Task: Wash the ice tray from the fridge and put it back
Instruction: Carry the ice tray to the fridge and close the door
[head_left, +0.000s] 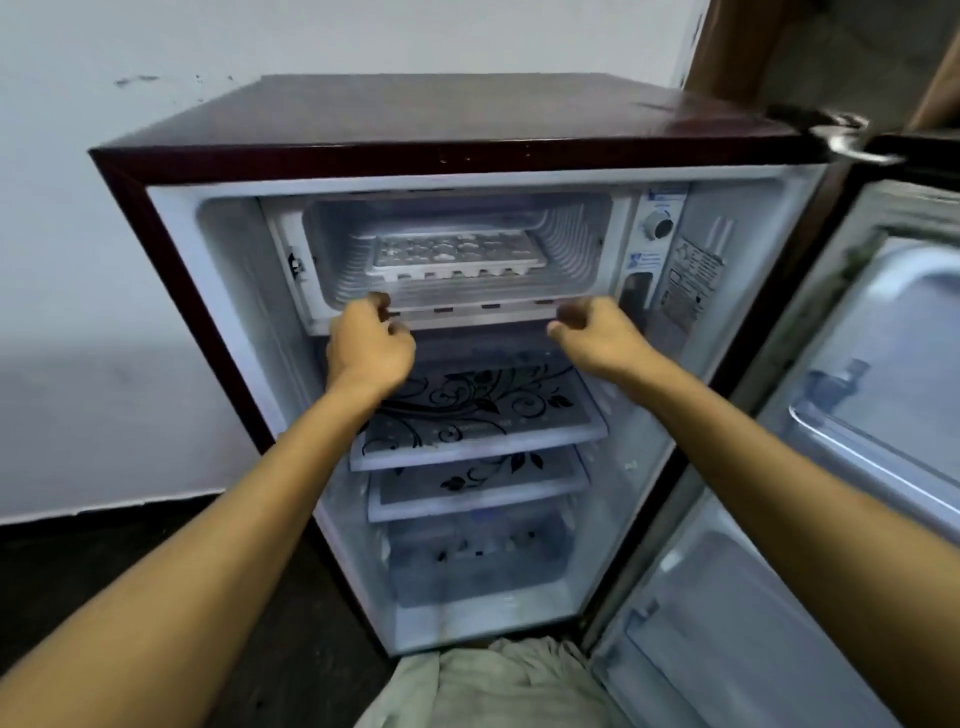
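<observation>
The white ice tray (457, 257) lies flat inside the freezer compartment (582, 244) at the top of the open fridge (415, 119). My left hand (369, 348) hovers at the compartment's lower front lip, left of the tray, its fingers loosely curled with nothing visible in them. My right hand (597, 332) is at the same lip on the right side, also loosely curled and holding nothing I can see. Neither hand touches the tray, which sits a little behind and above them.
Below the freezer are two glass shelves with a black floral print (478, 415) and a crisper drawer (478, 561). The fridge door (857, 415) stands open on the right. A thermostat knob (658, 227) is right of the freezer. A pale cloth (493, 686) lies at the bottom.
</observation>
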